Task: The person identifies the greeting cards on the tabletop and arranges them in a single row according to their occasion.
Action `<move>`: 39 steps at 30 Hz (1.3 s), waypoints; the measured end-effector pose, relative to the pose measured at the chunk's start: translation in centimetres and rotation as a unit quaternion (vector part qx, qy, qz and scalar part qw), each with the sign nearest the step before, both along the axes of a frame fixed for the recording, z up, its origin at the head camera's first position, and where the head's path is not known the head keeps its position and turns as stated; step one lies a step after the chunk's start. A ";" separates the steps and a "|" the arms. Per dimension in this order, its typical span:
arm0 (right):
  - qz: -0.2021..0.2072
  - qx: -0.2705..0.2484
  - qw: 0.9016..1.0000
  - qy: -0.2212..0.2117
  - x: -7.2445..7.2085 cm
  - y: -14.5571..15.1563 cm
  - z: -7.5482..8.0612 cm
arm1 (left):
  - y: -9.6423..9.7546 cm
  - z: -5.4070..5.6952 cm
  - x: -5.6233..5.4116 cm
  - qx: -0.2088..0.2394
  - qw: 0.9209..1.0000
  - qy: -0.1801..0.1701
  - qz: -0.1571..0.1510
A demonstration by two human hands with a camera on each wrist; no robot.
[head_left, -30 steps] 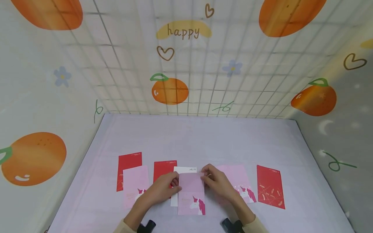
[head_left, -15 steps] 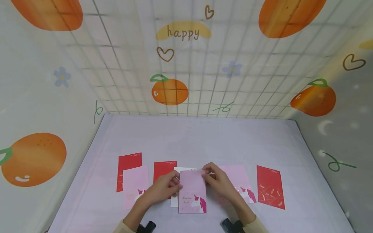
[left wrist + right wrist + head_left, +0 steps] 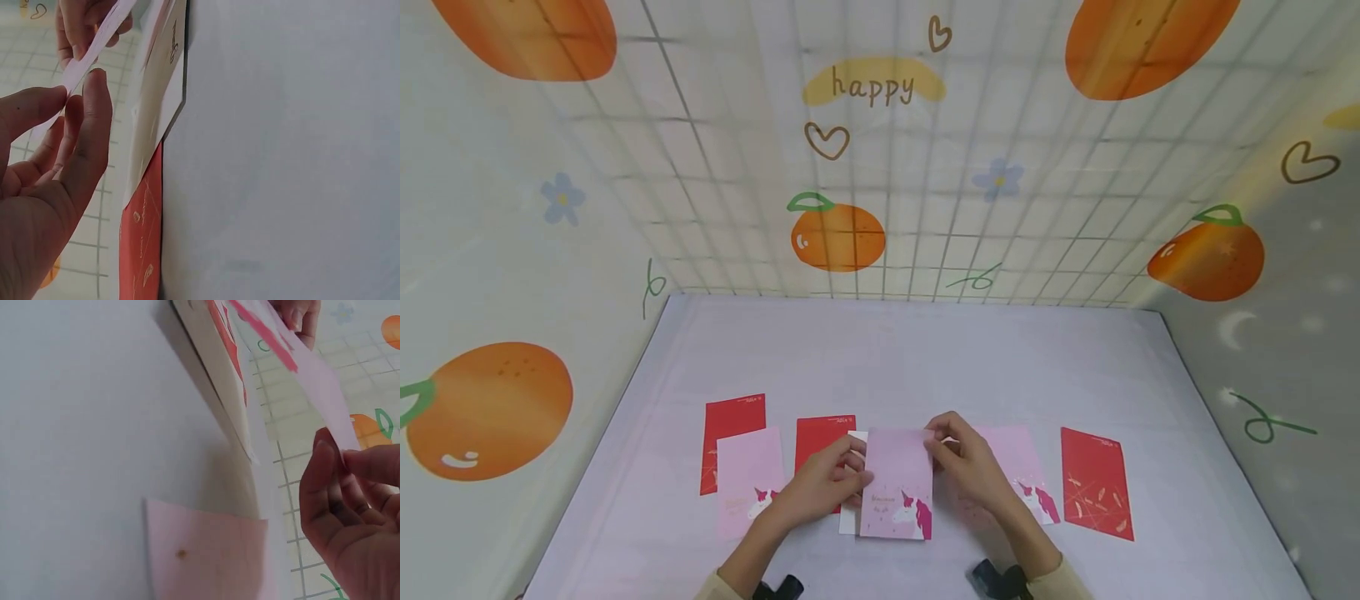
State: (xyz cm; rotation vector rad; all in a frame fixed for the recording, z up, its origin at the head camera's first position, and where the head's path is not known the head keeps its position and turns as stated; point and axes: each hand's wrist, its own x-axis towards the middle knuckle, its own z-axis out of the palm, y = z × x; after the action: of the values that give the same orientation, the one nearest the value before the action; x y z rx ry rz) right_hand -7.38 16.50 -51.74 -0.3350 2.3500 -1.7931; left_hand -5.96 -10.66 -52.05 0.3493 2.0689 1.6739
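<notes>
1 pink card (image 3: 897, 475), unicorn at its lower right, lower middle of the head view. It's held up off the table (image 3: 880, 346); both wrist views show the gap. Left hand (image 3: 826, 482) pinches its left edge, thumb and finger closed to the card's thickness. Right hand (image 3: 967, 462) pinches its upper right corner, other fingers bent.

White card (image 3: 848, 522) shows just left behind it, middle red card (image 3: 822, 435) next to that. Lower left: left pink card (image 3: 747, 462) partly over left red card (image 3: 733, 417). Lower right: right pink card (image 3: 1018, 450) partly behind the right hand, right red card (image 3: 1097, 483) beyond.
</notes>
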 end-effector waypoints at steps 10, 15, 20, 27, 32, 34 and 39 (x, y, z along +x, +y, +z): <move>-0.047 0.010 0.999 -0.008 -0.6 0.2 0.9 | 0.3 0.2 0.4 0.020 1.000 -0.006 0.005; -0.057 0.015 0.998 -0.009 -0.8 0.4 1.0 | 0.3 0.3 0.6 0.024 1.000 -0.009 0.003; -0.056 0.001 0.998 -0.009 -0.8 0.7 1.1 | 0.3 0.3 0.7 0.017 1.000 -0.008 0.004; -0.060 -0.007 0.998 -0.008 -0.8 0.9 1.1 | 0.2 0.1 0.8 0.018 1.000 -0.016 -0.003; -0.065 -0.007 0.998 -0.012 -0.7 1.0 1.2 | 0.3 0.1 0.9 0.019 1.000 -0.017 -0.005; -0.064 -0.009 0.998 -0.014 -0.8 1.0 1.2 | 0.4 0.2 0.9 0.019 1.000 -0.018 -0.004; -0.061 -0.015 0.998 -0.015 -0.8 1.1 1.2 | 0.4 0.0 0.9 0.017 1.000 -0.016 -0.006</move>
State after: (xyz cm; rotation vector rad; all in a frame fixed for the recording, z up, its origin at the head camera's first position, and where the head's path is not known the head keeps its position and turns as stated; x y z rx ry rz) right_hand -8.18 17.58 -50.53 -0.1704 2.3734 -1.8750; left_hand -5.06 -10.26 -52.08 0.3430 2.0140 1.6985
